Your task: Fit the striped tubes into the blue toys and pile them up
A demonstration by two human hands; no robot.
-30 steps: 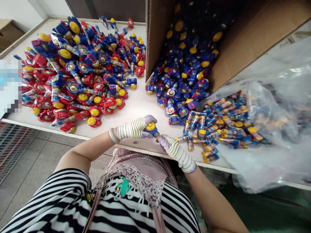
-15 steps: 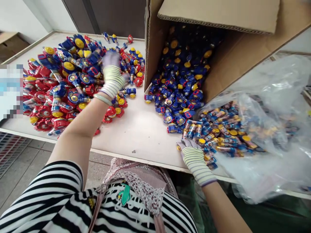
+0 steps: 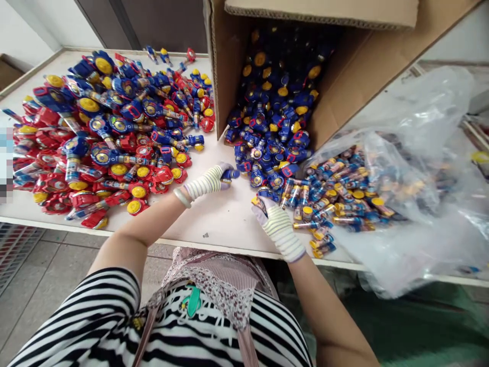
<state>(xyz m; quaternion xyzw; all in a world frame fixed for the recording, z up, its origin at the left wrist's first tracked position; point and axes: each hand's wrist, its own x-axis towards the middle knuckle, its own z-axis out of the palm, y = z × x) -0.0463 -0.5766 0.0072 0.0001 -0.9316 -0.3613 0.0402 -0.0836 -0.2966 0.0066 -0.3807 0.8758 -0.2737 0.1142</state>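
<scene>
My left hand [image 3: 209, 180], in a striped glove, is closed on a blue toy part [image 3: 230, 174] at the near edge of the blue parts spilling from the tipped cardboard box [image 3: 346, 66]. My right hand [image 3: 275, 225], also gloved, pinches a small tube [image 3: 259, 203] with a yellow end beside the heap of tubes [image 3: 336, 199] that pours out of a clear plastic bag [image 3: 420, 168]. Both hands rest low over the white table [image 3: 214, 214], a short gap apart.
A large pile of assembled red and blue toys [image 3: 110, 132] with yellow caps covers the table's left half. The table's front edge runs just before my body. Tiled floor and a metal grate [image 3: 15, 244] lie at the lower left.
My left hand came back from the pile at the left and took a blue part by the box. My right hand lifted a tube from the heap and moved left.
</scene>
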